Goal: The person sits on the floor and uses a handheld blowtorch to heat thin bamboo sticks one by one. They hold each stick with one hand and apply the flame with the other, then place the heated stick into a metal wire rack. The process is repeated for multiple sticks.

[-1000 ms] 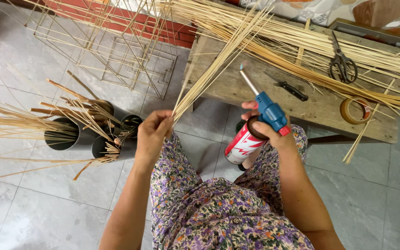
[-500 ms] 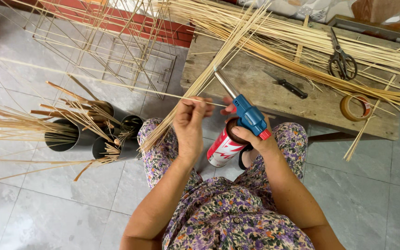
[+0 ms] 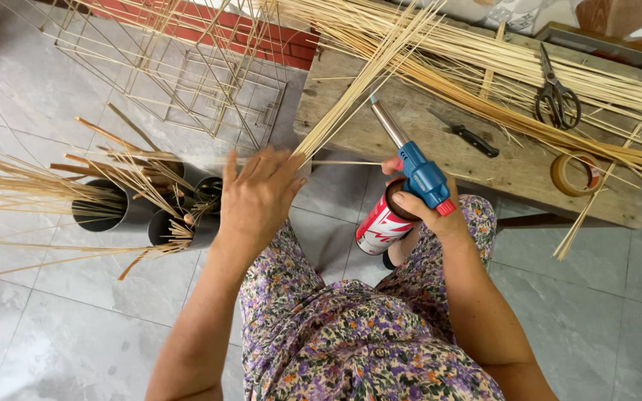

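The gas torch (image 3: 410, 178), a blue head on a red and white canister, was in the right hand (image 3: 429, 212), whose fingers were closed around the blue head, probably so that the trigger stayed within reach. Its long axis ran from the canister, low near the lap, up to the metal nozzle, which pointed up and to the left toward the near edge of the table (image 3: 484, 167). Left of the torch, the left hand (image 3: 258, 197) had its fingers spread fairly open, and they seemed to hold lightly one thin bamboo strip (image 3: 336, 162) lying across, just in front of the nozzle. Beyond the torch, scissors (image 3: 556, 95), a small knife (image 3: 466, 135) and a tape roll (image 3: 575, 174) lay on the table among long strips. Far left of the torch stood dark tubes (image 3: 124, 209) with sticks.
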